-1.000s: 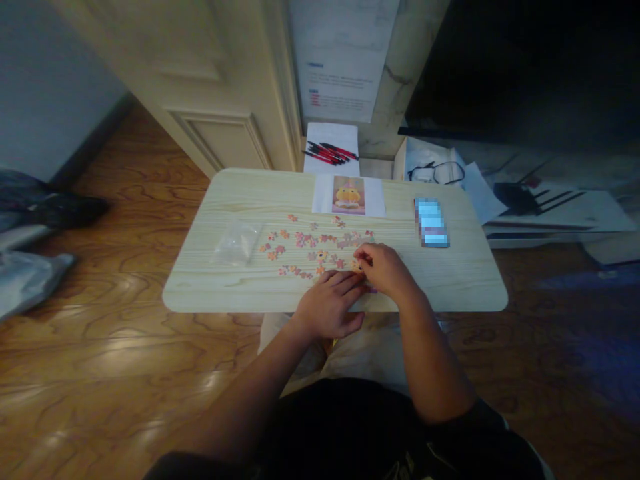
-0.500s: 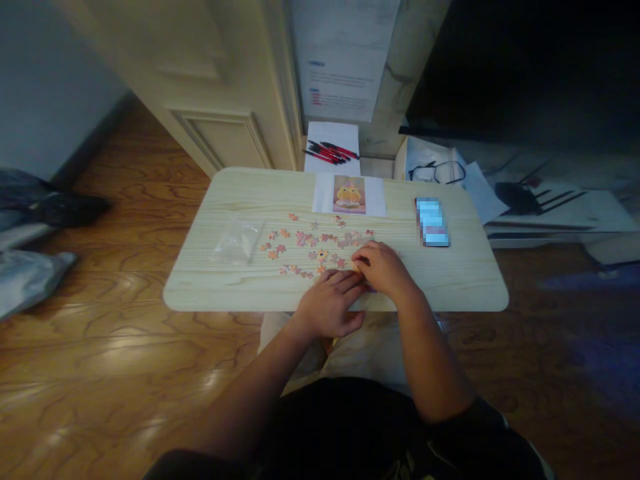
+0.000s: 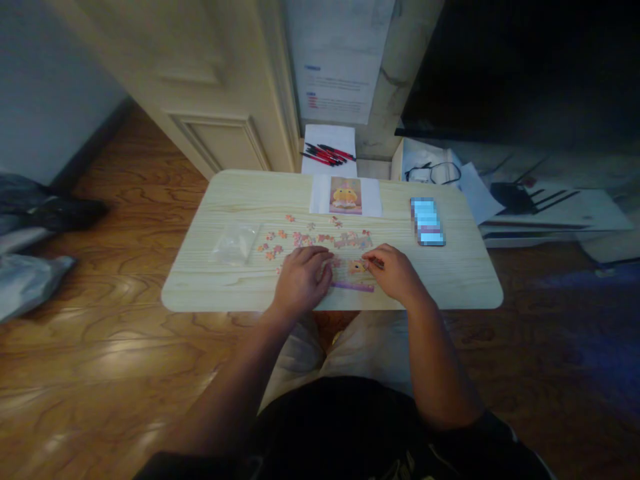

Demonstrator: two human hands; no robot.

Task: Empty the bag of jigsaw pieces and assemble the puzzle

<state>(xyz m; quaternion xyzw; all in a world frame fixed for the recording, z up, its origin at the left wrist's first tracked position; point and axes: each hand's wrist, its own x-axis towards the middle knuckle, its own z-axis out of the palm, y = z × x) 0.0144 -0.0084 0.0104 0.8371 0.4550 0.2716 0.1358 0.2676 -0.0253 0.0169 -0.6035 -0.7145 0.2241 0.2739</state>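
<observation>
Small pink and orange jigsaw pieces (image 3: 303,239) lie scattered over the middle of the pale table. My right hand (image 3: 395,272) has its thumb and index finger pinched at the right edge of a yellow joined jigsaw section (image 3: 357,267) with a dark eye on it. Left of that section, my left hand (image 3: 303,279) rests with fingers curled and fingertips close to the pieces; whatever may be between them is hidden. A purple jigsaw strip (image 3: 356,287) lies between my hands, towards the table's front edge. My left hand covers some loose pieces.
A printed picture of a yellow character (image 3: 345,197) lies at the table's back edge. A clear plastic bag (image 3: 237,243) is on the left, a phone (image 3: 428,222) on the right. Red and black pens (image 3: 327,155) lie on white paper behind the table (image 3: 195,280).
My left hand has moved left, away from my right hand, uncovering the purple strip and the yellow section. My right hand has shifted slightly right, its fingers still pinched.
</observation>
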